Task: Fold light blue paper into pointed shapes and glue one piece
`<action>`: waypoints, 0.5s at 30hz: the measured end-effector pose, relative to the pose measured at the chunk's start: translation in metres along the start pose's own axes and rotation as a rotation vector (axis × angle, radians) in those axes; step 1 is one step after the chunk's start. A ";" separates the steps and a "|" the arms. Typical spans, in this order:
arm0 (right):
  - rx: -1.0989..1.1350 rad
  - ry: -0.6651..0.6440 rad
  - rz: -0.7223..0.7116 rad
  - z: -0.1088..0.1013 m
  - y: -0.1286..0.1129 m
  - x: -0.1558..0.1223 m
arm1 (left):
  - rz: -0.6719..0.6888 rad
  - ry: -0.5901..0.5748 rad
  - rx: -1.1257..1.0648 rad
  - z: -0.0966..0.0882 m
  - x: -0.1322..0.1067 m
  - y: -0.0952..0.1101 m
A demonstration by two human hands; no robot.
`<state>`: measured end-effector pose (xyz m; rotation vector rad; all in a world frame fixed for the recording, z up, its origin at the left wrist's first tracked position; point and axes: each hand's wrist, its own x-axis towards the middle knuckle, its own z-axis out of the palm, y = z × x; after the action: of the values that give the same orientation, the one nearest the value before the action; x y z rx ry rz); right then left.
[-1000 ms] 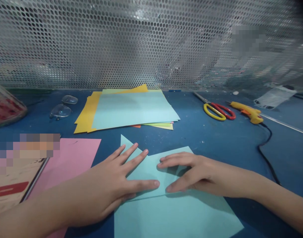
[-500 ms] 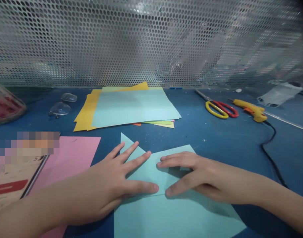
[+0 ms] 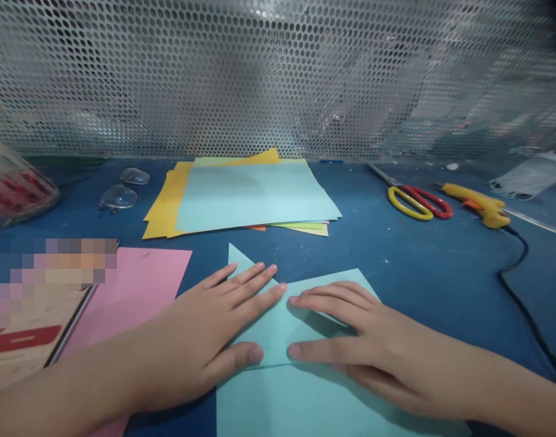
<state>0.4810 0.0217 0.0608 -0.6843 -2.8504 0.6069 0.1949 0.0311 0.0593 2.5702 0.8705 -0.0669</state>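
A light blue sheet of paper (image 3: pixel 305 400), partly folded, lies on the blue table (image 3: pixel 419 261) in front of me. My left hand (image 3: pixel 214 331) lies flat on its left part, fingers stretched out and close together, thumb along the fold line. My right hand (image 3: pixel 346 334) rests flat on the folded flap, fingers pointing left, thumb pressing the crease. The fingertips of both hands nearly meet at the middle of the paper.
A stack of coloured paper (image 3: pixel 255 194) lies behind the folded sheet. A pink sheet (image 3: pixel 141 285) and a book (image 3: pixel 23 340) lie at left, glasses (image 3: pixel 118 191) beyond. Scissors (image 3: pixel 417 200), a yellow glue gun (image 3: pixel 476 203) with its black cord (image 3: pixel 519 267) lie at right. A perforated metal screen (image 3: pixel 278 79) closes the back.
My left thumb has drawn back to the left along the crease and my right thumb has slid left. The left fingers have closed together. The view shifted slightly.
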 end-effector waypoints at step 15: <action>-0.055 -0.044 -0.057 -0.001 -0.006 0.007 | 0.012 -0.003 0.053 0.000 0.001 0.002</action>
<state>0.4726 0.0199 0.0642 -0.6029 -2.9266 0.5431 0.1969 0.0302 0.0597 2.6236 0.8629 -0.0921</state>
